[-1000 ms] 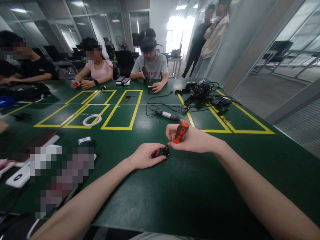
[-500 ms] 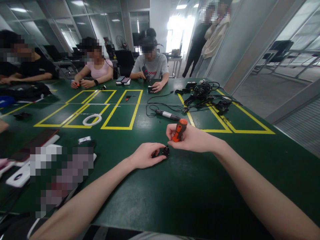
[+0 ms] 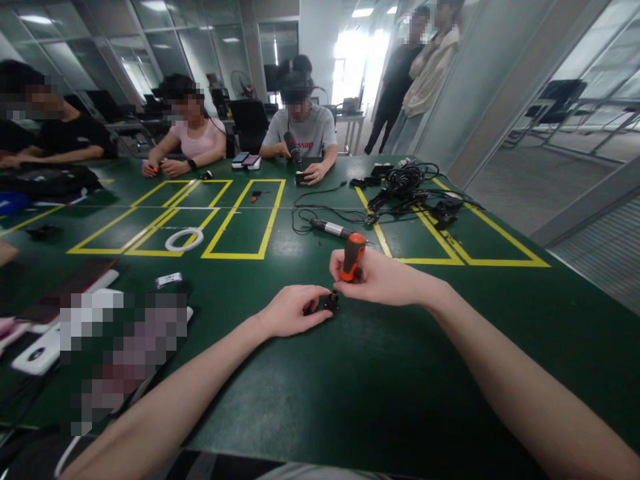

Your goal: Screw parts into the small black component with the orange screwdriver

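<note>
One small black part (image 3: pixel 331 302): round, with a wider base and a short open collar standing upright on top; finer detail is too small to tell. It rests on the green tabletop (image 3: pixel 280 400).

One screwdriver (image 3: pixel 354 257): thick handle in orange and dark grey, top end leaning slightly to my right; shaft hidden.

Left hand (image 3: pixel 295 311), mine: low over the table, thumb on the near side and forefinger on the far side of the small black part, pinching it at the fingertips.

Right hand (image 3: pixel 385 277), mine: closed around the screwdriver, knuckles up, fingertips just beside the collar. The part lies between my two hands, in the left grip, just below and to the left of the right one. Whether the screwdriver touches it, I cannot tell.

Farther left, one white device (image 3: pixel 37 353); beyond it, one white ring (image 3: pixel 184 240), partly over yellow tape (image 3: pixel 235 256).

Beyond my right hand, one slim black-and-silver tool (image 3: pixel 331 229), lying flat; then one heap of black cables (image 3: pixel 405 179).

Across the table, one seated person in a grey shirt (image 3: pixel 300 130), holding a dark power tool (image 3: pixel 291 147), and one in pink (image 3: pixel 200 139).
</note>
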Available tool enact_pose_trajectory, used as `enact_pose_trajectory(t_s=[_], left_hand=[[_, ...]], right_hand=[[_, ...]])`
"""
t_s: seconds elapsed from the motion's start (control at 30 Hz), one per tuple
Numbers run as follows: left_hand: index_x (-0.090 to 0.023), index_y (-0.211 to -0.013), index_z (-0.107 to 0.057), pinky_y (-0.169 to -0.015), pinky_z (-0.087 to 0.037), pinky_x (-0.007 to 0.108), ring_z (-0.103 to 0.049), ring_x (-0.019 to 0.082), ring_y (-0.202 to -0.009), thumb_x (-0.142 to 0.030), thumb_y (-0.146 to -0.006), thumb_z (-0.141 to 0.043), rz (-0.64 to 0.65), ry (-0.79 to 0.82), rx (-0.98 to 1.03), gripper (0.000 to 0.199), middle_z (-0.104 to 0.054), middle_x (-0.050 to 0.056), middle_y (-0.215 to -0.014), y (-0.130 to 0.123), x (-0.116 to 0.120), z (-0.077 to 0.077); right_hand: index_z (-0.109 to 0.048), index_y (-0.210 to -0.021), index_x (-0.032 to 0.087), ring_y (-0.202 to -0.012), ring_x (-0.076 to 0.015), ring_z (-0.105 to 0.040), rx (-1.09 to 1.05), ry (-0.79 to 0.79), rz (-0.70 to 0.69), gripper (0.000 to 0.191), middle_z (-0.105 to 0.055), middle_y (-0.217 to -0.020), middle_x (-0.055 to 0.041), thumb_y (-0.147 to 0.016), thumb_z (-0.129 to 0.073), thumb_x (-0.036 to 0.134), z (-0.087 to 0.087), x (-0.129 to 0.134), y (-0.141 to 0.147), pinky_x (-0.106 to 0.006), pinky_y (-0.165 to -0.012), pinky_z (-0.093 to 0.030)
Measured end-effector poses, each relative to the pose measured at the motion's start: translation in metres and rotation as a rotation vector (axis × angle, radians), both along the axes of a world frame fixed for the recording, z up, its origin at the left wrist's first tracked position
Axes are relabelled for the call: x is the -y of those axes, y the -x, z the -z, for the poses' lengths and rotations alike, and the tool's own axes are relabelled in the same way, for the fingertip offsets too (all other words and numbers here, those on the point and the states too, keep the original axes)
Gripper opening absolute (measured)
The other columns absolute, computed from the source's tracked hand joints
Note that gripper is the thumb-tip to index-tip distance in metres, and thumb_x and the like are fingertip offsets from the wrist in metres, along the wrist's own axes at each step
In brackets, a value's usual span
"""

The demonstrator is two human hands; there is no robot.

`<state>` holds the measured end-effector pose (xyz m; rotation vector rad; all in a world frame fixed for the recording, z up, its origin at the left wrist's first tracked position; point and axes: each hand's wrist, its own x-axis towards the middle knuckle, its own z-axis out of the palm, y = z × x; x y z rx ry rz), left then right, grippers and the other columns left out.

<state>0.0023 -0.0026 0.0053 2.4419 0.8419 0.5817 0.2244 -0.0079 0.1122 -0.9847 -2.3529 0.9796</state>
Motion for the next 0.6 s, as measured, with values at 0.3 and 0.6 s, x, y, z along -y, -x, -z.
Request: enact_pose_trajectory(t_s=[0.3,0.6], left_hand=[[-0.019,-0.115,-0.068,-0.061,-0.037,0.023,-0.048,0.011,-0.059,-0.039,-0.094,-0.065,-0.010,0.022,0.012,0.029,-0.058,-0.005,-0.070,0.0002,-0.0002,0.0011],[-0.018,-0.115,-0.068,-0.061,-0.037,0.023,-0.049,0.011,-0.059,-0.039,-0.094,-0.064,-0.010,0.032,0.010,0.030,-0.059,-0.004,-0.070,0.0001,-0.0001,0.0001]], right_hand=[[-0.052,-0.080,0.020,-0.066,-0.0122,-0.045,0.009,0.008,0.006,0.011,-0.051,-0.074,0.0041,-0.076,-0.061,0.015,0.0013,0.0008,-0.0018,-0.026,-0.063,-0.038],[-0.052,-0.083,0.020,-0.065,-0.0118,-0.044,0.011,0.043,0.032,0.012,-0.050,-0.072,0.0047,-0.078,-0.063,0.018,-0.0017,0.0007,-0.0046,-0.025,-0.062,-0.038]])
